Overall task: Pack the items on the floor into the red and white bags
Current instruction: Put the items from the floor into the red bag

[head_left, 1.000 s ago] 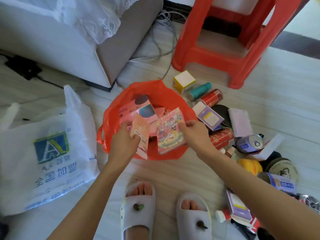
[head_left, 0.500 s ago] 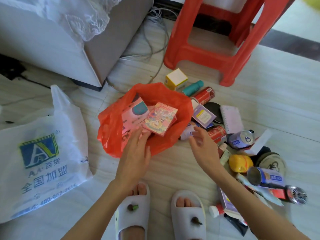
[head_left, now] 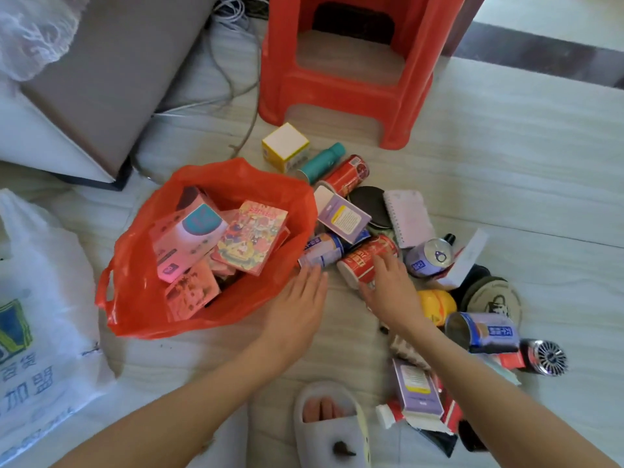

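Your left hand [head_left: 297, 307] is flat with the fingers straight and together, hovering at the red bag's [head_left: 135, 298] right side, fingertips just short of the blue-and-white can [head_left: 320, 253] lying on its side there. It holds nothing. Your right hand [head_left: 391, 288] has its fingers spread and relaxed, laid over the near end of the red can [head_left: 366, 260]; it looks like a touch rather than a real grip, though the thumb is hard to make out.

The red bag sits open on the floor [head_left: 506, 146], just in front of the red stool [head_left: 351, 82]. Inside it you've got a pink box [head_left: 185, 241] with a teal patch, a cartoon-print pack [head_left: 251, 238] leaning against it, and a smaller pink packet [head_left: 192, 290] at the near side. The white bag [head_left: 40, 298] with the blue logo lies slumped at the left edge of the floor, apart from the red one.

The rest of the pile is on the floor right of the red bag: a yellow-and-white box [head_left: 285, 146] and a teal bottle [head_left: 320, 162] near the stool's foot, a second red can [head_left: 347, 175], a purple box [head_left: 342, 217], a spiral notebook [head_left: 408, 217], another blue can [head_left: 429, 256] standing on end-ish, a yellow round thing [head_left: 437, 305] partly behind your right wrist, and a blue can [head_left: 483, 332] lying open-end toward you. One slipper [head_left: 332, 430] shows at the bottom.
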### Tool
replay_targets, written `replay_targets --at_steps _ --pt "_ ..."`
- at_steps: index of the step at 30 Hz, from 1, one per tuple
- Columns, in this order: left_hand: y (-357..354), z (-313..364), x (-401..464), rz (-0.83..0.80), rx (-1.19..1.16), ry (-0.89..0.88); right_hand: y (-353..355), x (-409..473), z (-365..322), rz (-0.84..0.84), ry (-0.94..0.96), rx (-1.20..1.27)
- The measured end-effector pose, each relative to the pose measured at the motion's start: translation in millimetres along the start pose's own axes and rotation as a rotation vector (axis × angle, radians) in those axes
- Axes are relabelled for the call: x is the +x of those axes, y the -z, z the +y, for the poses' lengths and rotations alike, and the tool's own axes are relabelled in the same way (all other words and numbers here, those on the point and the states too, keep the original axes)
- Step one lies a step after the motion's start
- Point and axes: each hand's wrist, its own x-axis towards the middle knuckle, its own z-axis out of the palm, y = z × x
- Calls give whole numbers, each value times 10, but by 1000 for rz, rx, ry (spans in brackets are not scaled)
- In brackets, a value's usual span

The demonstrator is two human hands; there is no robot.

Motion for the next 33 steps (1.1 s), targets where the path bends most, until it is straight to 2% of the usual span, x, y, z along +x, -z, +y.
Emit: replay_targets --at_steps 2,4,6,9,13,15,18,21,27,31,33 --pt "-71 2 289 7 78 -51 -37 205 28 25 -11 16" --pt "-80 9 542 17 127 -74 -90 354 82 -23 -24 -25" --pt "-38 0 729 3 165 -9 -130 446 141 -90 -19 -93" --pt "-42 -31 911 -226 161 120 -163 523 231 -138 6 -100" --pt "-131 -4 869 -82 211 199 -215 530 304 -128 -18 -24" --pt "-191 23 822 -41 178 164 -237 476 292 -89 -41 -7" --pt "-240 -11 766 -66 -1 267 -226 396 285 -75 -107 63" --pt "-292 -49 711 -173 -173 333 -199 334 306 -75 -108 81" --pt "-243 72 412 -218 -356 413 -124 109 309 -43 -63 62" --pt "-41 54 178 -192 -953 586 23 -107 313 -55 -65 155" --pt "123 33 53 -104 -1091 610 123 -202 264 -19 -62 202"
